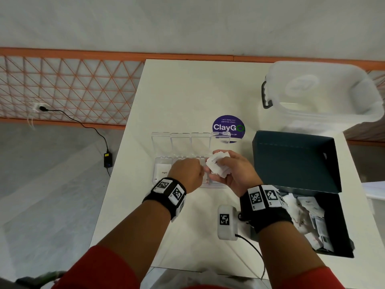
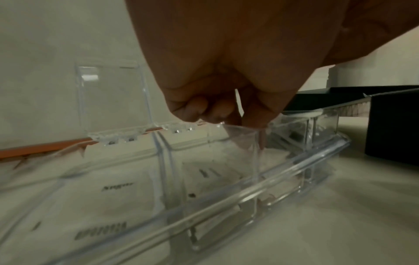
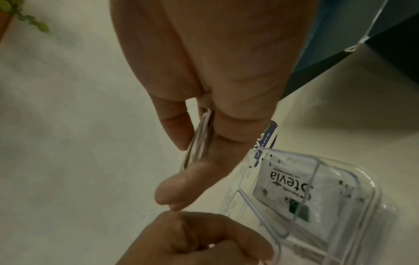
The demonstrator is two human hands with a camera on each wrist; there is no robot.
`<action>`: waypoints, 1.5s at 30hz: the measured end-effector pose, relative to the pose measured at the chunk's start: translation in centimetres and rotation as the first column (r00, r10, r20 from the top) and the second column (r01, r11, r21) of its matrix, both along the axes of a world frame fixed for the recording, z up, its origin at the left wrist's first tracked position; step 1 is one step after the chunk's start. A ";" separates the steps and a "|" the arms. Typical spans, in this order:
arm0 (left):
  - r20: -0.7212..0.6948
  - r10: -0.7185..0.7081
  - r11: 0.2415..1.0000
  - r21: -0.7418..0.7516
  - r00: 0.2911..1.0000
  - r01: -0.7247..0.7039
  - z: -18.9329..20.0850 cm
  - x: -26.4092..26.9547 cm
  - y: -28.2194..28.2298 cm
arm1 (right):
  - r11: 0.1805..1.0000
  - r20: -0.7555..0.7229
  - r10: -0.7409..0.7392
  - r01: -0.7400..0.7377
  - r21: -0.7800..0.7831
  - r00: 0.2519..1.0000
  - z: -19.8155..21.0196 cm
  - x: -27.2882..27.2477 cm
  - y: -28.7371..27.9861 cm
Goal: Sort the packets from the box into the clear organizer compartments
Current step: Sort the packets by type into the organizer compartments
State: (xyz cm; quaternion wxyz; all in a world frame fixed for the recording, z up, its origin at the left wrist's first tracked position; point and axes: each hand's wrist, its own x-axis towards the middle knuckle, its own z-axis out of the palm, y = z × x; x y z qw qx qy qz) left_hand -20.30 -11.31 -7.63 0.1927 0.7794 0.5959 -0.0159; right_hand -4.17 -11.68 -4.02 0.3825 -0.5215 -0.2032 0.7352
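The job looks partly done. The clear organizer [image 1: 162, 163] has a few packets inside, e.g. a Sugar one at the left end. Lots more wait in the dark box [image 1: 325, 226]. The right hand [image 1: 233, 174] pinches a small stack of packets [image 1: 217, 163]. The left hand [image 1: 187, 174] is curled over the organizer; can't tell if it holds one. A big plastic tub [image 1: 320, 94] sits behind, and the box lid stands close by the right hand.

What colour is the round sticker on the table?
The sticker is dark purple with white lettering and a green ring; the head view shows it best.

Office pantry: table sticker [image 1: 228, 127] reads "keep our pantries clean".
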 end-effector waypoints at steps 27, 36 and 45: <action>0.761 0.488 0.866 -0.484 0.428 -0.127 5.1 -2.2 -0.6 | 0.995 0.113 -0.083 0.075 0.069 0.990 0.1 -0.3 -1.6; 0.724 0.499 0.862 -0.359 0.477 -0.357 4.8 -2.4 -0.7 | 0.997 0.169 0.036 -0.048 0.065 0.985 0.3 -1.0 -2.1; 0.755 0.341 0.940 -0.267 0.560 -0.214 5.5 -2.6 -0.9 | 0.996 -0.020 0.076 -0.075 0.045 0.997 0.5 -1.6 -1.8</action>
